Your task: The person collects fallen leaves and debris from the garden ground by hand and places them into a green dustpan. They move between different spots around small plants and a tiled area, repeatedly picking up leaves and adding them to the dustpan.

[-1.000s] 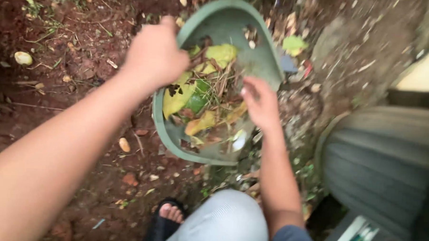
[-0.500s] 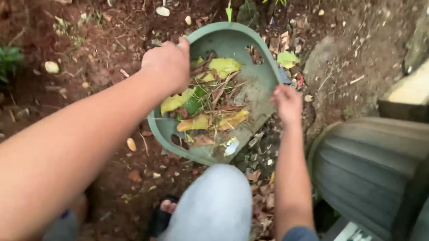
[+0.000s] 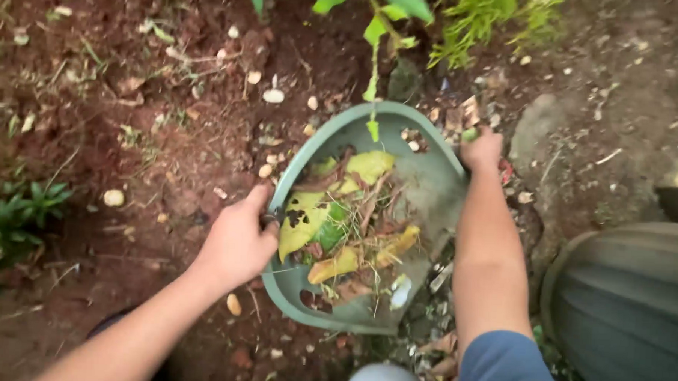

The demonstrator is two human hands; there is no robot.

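- A person is looking down at their own two bare hands, which are working well apart on opposite edges of a green plastic dustpan lying on red-brown soil.
- The left hand is closing its fingers over the pan's left rim, clamped on it, with the thumb pointing toward the pan's middle.
- The right hand is reaching to the pan's far right corner and pinching a small green scrap (too small to tell exactly what kind); the fingers are curling shut around it, right at the rim.
- Between the two hands, inside the pan, a heap of yellow and green fallen leaves mixed with brown twigs is sitting, nearer the left hand than the right.
- Beyond the right hand, a leafy green plant is hanging over the pan's far edge.
- Pale pebbles are lying scattered on the soil beyond the left hand.
- To the right of the right forearm, a dark ribbed bin is standing, close to the elbow.
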